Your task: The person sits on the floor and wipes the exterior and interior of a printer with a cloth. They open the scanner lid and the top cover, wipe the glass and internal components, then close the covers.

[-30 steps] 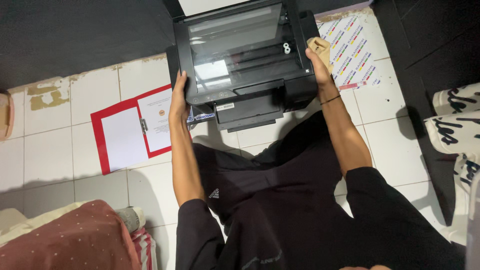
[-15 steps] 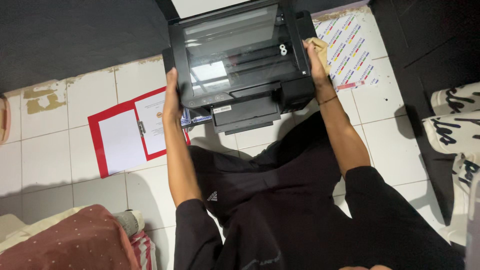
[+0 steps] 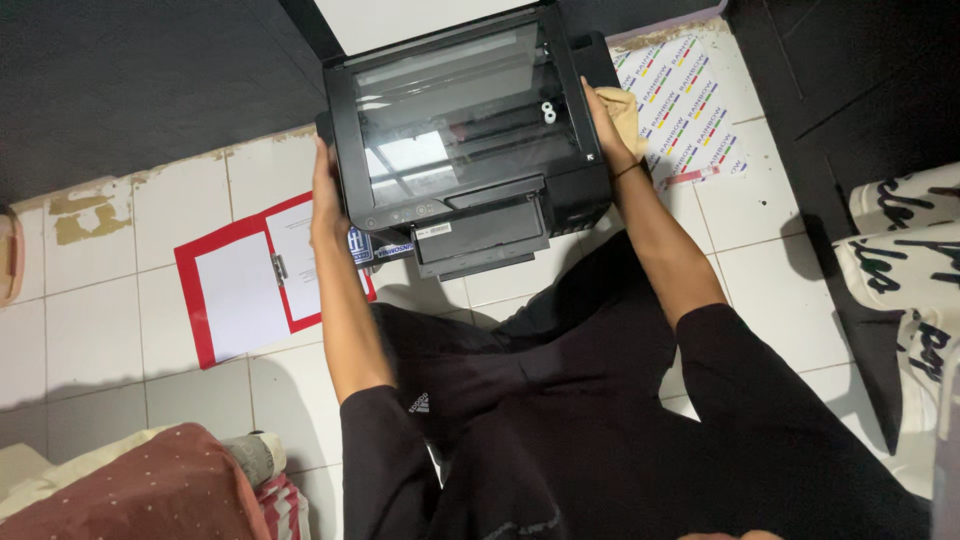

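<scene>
Printer [image 3: 465, 130] is the main thing going on, a black flatbed one with its lid flipped up so the glass scanner bed shows, sitting on the white tiled floor [image 3: 100, 320] right up against a dark wall. The person's dark-trousered legs come in from its front side.

Left hand [image 3: 325, 205] is pressed flat against the printer's left side, fingers wrapped around the edge and gripping the casing. Right hand [image 3: 603, 125] is clamped on the printer's right edge the same way, and it's got a tan cloth [image 3: 625, 108] bunched between the palm and the printer's side, so those fingers are holding both the cloth and the body.

Just left of the printer, past the left hand, a red folder [image 3: 240, 290] lies open on the tiles with white sheets clipped in it. Right of the printer, under the cloth hand, there's a white sheet with small coloured print [image 3: 695, 110] flat on the floor. Further right of the printer, some white fabric with black lettering [image 3: 900, 260]. Well off from the printer's front left corner, a reddish dotted cushion [image 3: 150, 480].
</scene>
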